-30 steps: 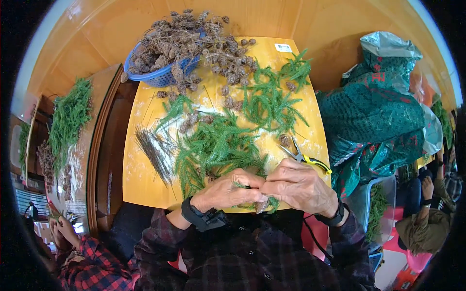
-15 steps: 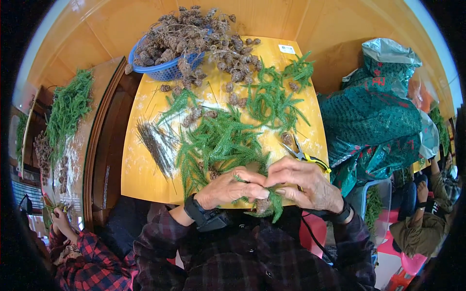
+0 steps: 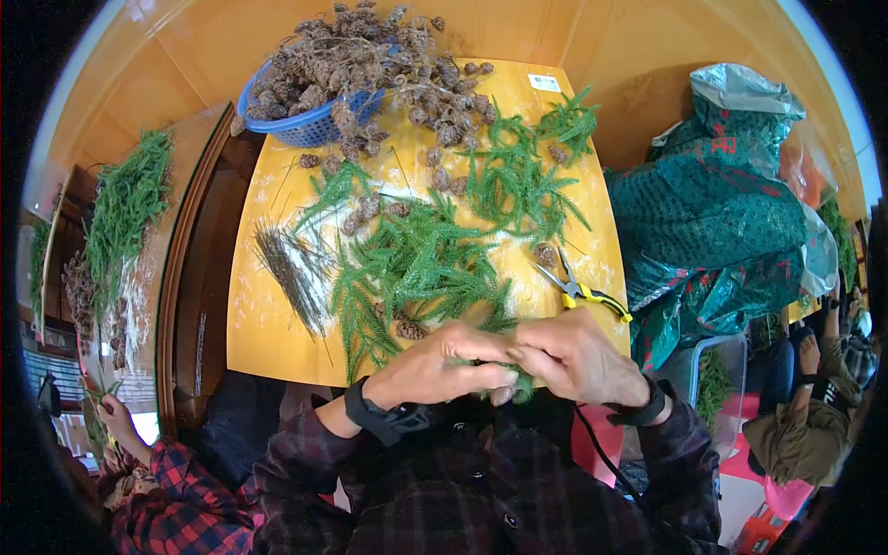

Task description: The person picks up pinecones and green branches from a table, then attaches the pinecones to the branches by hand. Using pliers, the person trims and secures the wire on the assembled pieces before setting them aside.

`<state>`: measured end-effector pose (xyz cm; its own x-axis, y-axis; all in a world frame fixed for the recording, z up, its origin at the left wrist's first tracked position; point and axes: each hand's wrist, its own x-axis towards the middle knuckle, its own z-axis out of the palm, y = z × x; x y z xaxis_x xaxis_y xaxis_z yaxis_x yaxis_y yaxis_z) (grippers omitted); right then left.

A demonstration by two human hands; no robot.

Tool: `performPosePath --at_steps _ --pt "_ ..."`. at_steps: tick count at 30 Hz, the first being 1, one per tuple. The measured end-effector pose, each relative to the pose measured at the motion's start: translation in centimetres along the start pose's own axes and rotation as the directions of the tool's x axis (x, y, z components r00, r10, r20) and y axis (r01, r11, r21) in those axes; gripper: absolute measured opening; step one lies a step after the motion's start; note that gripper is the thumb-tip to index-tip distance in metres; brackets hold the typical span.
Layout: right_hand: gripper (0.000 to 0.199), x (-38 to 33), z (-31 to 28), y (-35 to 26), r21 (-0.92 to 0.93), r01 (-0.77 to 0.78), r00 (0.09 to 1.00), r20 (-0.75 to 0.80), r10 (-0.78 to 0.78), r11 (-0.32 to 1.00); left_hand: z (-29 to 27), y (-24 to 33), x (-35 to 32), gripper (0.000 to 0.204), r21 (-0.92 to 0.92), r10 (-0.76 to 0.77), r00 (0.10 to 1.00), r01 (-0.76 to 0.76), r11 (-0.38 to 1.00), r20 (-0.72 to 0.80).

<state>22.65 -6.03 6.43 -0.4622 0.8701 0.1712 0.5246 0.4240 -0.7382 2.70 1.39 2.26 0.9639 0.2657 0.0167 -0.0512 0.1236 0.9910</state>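
At the table's near edge my left hand (image 3: 444, 363) and my right hand (image 3: 581, 363) meet, fingers closed in a pinch. Between them they hold a small green sprig (image 3: 524, 387) with a pine cone (image 3: 501, 396), both mostly covered by my fingers and somewhat blurred. Just beyond my hands lies a heap of green artificial sprigs (image 3: 425, 264). A loose pine cone (image 3: 410, 328) sits close to my left hand. Yellow-and-black long-nose pliers (image 3: 583, 293) rest beside my right hand, jaws spread. A bundle of thin dark wires (image 3: 291, 282) lies farther left.
A blue basket (image 3: 313, 128) heaped with pine cones (image 3: 342, 74) stands at the back of the yellow table (image 3: 264, 342). More sprigs (image 3: 523, 190) lie at the far right. Green plastic bags (image 3: 712, 222) bulge beside the table. Co-workers sit at left (image 3: 185, 490) and right (image 3: 805, 435).
My hands have drawn slightly down toward me and turned, fingers pressing closer together. The sprig and pine cone, plainer before, are now mostly hidden. The view has shifted slightly.
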Motion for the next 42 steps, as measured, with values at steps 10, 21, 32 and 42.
performPosePath --at_steps 10,21,32,42 --pt "0.028 -0.2 -0.6 1.7 0.147 0.133 0.982 -0.154 -0.110 0.980 0.3 -0.5 -1.1 0.026 -0.260 -0.210 0.976 0.190 0.947 -0.055" --pt "0.022 -0.1 -0.3 1.1 -0.116 0.286 0.957 -0.016 -0.290 0.951 0.2 -0.5 -0.7 0.028 -0.223 -0.248 0.969 0.245 0.944 0.013" --pt "0.021 -0.4 -0.7 1.3 0.335 -0.148 0.973 -0.122 0.198 0.931 0.4 -0.5 -1.1 0.027 -0.201 -0.217 0.964 0.184 0.962 -0.155" --pt "0.018 0.0 0.3 2.4 -0.128 0.318 0.937 -0.112 -0.332 0.940 1.8 -2.1 -1.4 0.030 -0.497 -0.243 0.961 0.148 0.855 -0.131"
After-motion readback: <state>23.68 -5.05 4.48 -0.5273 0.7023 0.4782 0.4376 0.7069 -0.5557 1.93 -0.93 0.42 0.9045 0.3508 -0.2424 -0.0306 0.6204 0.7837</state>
